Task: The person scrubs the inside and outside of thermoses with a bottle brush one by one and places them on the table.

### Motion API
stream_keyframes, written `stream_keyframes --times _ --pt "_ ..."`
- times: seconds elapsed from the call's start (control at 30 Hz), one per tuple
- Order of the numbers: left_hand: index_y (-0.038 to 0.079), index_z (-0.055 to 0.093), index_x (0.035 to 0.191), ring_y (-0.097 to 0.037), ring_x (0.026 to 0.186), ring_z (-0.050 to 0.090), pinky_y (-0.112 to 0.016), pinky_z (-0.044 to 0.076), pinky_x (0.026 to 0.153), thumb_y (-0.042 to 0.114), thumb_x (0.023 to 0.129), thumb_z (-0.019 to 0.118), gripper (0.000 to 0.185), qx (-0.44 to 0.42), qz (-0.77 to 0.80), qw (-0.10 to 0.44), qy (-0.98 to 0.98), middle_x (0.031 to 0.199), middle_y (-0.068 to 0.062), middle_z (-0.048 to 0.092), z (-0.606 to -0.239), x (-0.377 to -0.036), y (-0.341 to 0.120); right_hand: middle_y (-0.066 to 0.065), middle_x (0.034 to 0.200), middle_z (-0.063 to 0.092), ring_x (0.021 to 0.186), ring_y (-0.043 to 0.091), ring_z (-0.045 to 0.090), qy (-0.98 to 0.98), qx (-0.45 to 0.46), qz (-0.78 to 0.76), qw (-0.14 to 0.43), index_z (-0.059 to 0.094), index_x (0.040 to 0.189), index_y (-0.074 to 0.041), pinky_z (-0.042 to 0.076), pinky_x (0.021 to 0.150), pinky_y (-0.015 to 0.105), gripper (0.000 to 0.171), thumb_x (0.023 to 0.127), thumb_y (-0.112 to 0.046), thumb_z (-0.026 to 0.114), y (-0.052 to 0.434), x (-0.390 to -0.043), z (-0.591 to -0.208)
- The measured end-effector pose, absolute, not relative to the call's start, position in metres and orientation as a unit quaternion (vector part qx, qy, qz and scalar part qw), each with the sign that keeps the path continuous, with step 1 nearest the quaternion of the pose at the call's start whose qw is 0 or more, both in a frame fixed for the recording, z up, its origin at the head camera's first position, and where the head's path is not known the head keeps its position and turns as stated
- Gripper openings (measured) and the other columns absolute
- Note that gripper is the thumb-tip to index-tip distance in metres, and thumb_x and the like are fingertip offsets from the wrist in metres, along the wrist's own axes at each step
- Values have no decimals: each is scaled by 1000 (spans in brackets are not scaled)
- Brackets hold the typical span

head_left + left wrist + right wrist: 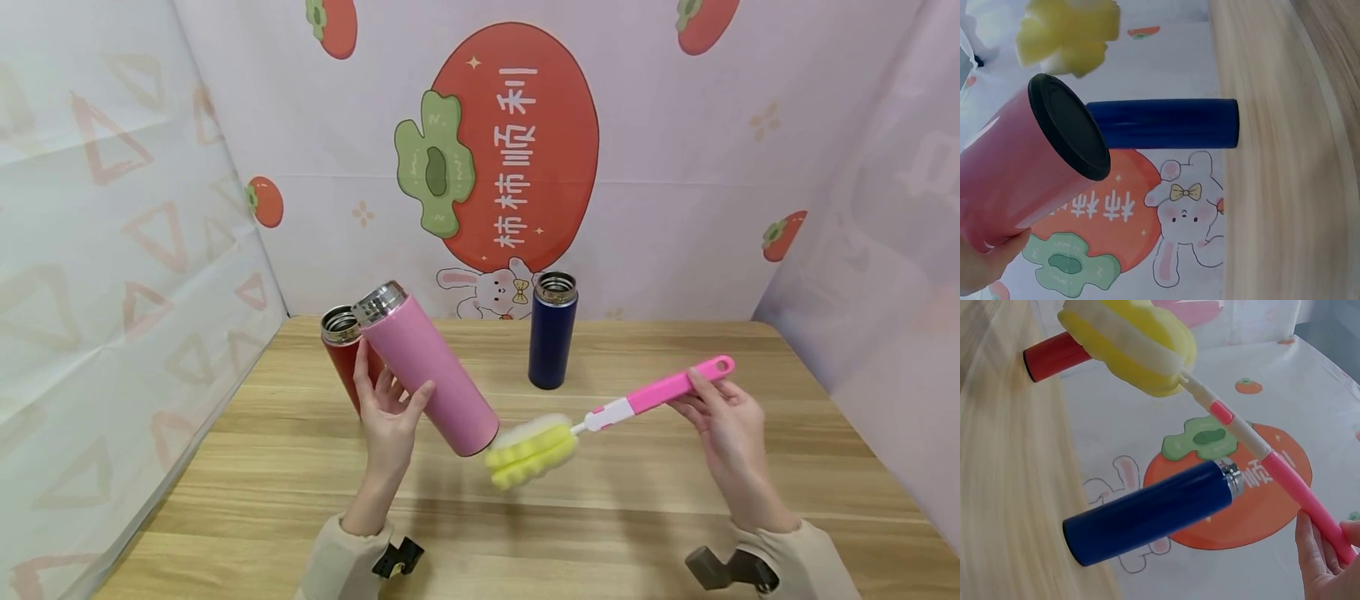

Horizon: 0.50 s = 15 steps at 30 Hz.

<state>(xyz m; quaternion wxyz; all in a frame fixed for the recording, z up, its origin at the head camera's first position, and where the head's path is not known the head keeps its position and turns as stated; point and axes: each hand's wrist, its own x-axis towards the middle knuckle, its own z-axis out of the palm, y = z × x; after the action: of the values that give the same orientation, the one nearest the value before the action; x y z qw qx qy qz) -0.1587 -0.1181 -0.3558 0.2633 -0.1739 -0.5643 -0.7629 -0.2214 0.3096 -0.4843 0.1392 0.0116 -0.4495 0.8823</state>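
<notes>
A pink bottle [431, 375] with a steel neck and no lid is tilted in the air, its mouth up and to the left. My left hand [392, 417] grips it from below, thumb on one side and fingers on the other. In the left wrist view its black base [1069, 127] faces the camera. My right hand [727, 421] holds a bottle brush [615, 412] by the pink end of its handle. The brush's yellow and white sponge head [1132, 344] points left, close to the pink bottle's base; whether they touch I cannot tell.
On the wooden table [615, 533], a dark blue bottle [552, 333] stands upright at the back, lidless. A red bottle [343, 358] stands at the left, partly hidden behind the pink bottle and my left hand. Printed cloth [675, 233] hangs behind the table.
</notes>
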Motion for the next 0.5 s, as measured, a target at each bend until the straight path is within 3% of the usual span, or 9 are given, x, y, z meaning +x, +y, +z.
stream_keyframes --times 0.1,0.33,0.5 --pt "20 12 141 -23 104 51 -28 46 83 -11 74 62 89 -161 -749 261 -587 122 -14 44 -359 -161 -120 25 102 59 91 36 59 -448 29 880 155 46 120 10 44 81 43 39 85 -4 56 315 -214 -473" --pt "24 15 140 -22 102 52 -27 46 82 -6 72 68 91 -132 -730 242 -626 121 -14 45 -369 -173 -121 21 84 64 76 29 64 -412 54 893 173 57 100 12 49 73 36 18 84 5 53 272 -159 -381" --pt "23 16 139 -19 96 54 -24 46 80 -2 70 71 92 -114 -701 239 -663 117 -11 47 -379 -185 -122 16 75 65 68 22 65 -395 44 900 181 61 87 9 51 66 30 11 84 7 50 250 -137 -344"
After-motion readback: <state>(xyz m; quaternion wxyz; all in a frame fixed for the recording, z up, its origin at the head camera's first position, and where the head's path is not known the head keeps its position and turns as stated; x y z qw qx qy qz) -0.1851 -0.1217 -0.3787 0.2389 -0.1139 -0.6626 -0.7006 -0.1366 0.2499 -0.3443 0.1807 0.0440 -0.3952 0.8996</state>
